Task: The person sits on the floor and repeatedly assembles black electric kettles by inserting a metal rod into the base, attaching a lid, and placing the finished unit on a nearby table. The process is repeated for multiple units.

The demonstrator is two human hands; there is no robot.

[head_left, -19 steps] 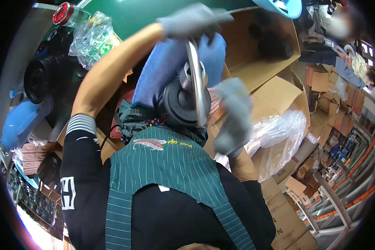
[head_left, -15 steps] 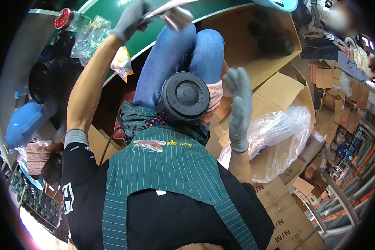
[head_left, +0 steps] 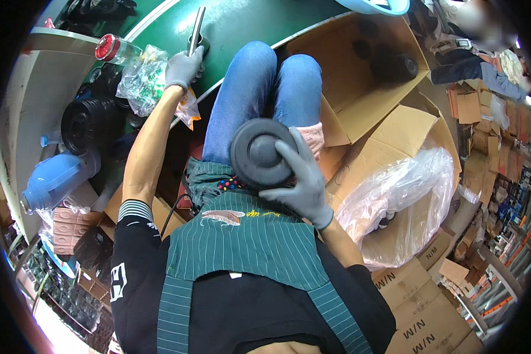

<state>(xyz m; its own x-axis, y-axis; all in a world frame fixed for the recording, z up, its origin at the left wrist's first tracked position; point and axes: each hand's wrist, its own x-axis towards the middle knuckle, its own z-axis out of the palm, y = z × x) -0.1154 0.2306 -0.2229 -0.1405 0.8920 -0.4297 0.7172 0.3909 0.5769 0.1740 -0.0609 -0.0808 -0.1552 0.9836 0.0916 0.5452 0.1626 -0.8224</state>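
My right hand [head_left: 304, 182], in a grey glove, grips a black round plastic part [head_left: 258, 152] resting on my lap. Fingers and thumb are spread over its right side, and its ringed upper face shows a raised centre. My left hand [head_left: 184, 69], also gloved, is closed around a silver metal tool [head_left: 198, 28] over the green table [head_left: 230, 26]. The tool has a long straight rod and a short dark-ended cylinder; I cannot tell its exact kind. Crumpled clear plastic bags [head_left: 144, 82] lie beside my left wrist.
A red-lidded clear jar [head_left: 115, 48] lies at the table's left. Stacked black round parts [head_left: 84, 125] and a blue bottle-shaped object [head_left: 59, 177] are at far left. An open cardboard box [head_left: 360, 62] holds black parts; another box [head_left: 398, 133] with plastic film stands on the right.
My right hand has come in from the right onto the black part, whose visible face now looks different. My left hand has lowered, and the metal tool now points away from me.
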